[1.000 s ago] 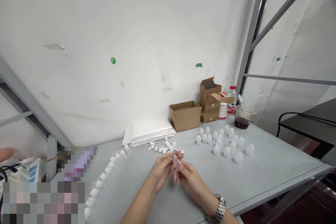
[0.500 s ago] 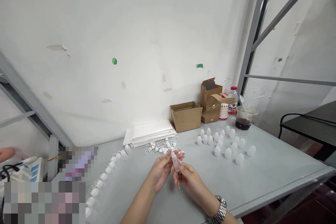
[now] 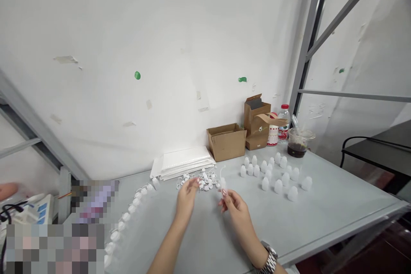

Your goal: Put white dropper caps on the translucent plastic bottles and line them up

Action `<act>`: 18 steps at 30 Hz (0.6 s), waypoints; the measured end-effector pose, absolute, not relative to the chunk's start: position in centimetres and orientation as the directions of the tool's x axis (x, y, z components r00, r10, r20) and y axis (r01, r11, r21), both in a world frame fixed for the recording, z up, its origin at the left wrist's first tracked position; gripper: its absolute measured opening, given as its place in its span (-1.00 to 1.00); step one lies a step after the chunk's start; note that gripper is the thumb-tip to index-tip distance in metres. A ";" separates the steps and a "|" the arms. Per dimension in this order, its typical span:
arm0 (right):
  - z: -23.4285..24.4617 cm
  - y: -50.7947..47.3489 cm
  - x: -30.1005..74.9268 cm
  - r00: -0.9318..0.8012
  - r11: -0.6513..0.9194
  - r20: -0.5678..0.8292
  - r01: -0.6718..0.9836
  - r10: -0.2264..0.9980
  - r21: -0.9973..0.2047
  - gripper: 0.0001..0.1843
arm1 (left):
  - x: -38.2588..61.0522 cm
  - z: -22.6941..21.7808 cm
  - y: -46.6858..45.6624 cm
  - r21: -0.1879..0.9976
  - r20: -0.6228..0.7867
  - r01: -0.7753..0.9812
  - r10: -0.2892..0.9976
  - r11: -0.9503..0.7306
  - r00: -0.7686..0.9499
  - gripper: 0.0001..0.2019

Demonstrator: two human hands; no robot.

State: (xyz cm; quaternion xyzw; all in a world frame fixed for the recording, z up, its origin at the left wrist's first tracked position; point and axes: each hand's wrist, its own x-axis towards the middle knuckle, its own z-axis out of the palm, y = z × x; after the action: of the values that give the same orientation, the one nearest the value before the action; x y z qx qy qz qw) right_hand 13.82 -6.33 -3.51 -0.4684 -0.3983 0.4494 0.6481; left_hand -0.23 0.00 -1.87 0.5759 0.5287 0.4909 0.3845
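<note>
My right hand [image 3: 235, 204] pinches a small translucent plastic squeeze bottle [image 3: 223, 183] upright between thumb and fingers. A thin white strap curls up from the bottle's top. My left hand [image 3: 186, 195] is apart from the bottle, its fingers stretched toward a loose pile of white caps with straps [image 3: 209, 181]. Nothing is plainly held in it; its fingertips partly cover the near caps. On the left, a curved row of capped bottles [image 3: 122, 225] lies along the table. Several uncapped-looking bottles [image 3: 278, 186] stand to the right.
Behind the caps lies a stack of white padded envelopes [image 3: 184, 160]. An open cardboard box [image 3: 227, 145], a brown paper bag [image 3: 257, 130], a red-capped bottle [image 3: 283, 122] and a clear bowl of dark liquid [image 3: 297, 147] line the back of the grey table [image 3: 324, 222].
Both hands were together on the bottle. My left hand has let go and moved left and up toward the caps; my right hand has moved slightly right, keeping the bottle.
</note>
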 end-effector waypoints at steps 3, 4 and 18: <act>-3.6 -6.3 14.0 0.343 0.160 0.085 -0.199 0.936 -0.967 -0.55 | -1.1 -2.7 0.9 0.910 0.257 0.371 0.954 -0.185 -0.154 -0.70; -3.7 -6.3 14.1 0.342 0.158 0.083 -0.199 0.936 -0.967 -0.55 | -1.2 -3.0 0.9 0.889 0.286 0.405 0.950 -0.213 -0.129 -0.73; -4.0 -6.3 13.8 0.249 0.121 0.083 -0.142 0.965 -0.982 -0.54 | 0.7 -4.4 0.9 0.717 0.380 0.582 0.915 -0.382 0.133 -0.90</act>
State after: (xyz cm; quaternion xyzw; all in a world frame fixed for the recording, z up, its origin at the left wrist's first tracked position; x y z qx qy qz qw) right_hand 13.82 -6.27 -3.97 -0.4900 -0.4198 0.4463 0.6201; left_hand 0.69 0.89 -4.44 0.7246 0.5168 0.4077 0.2042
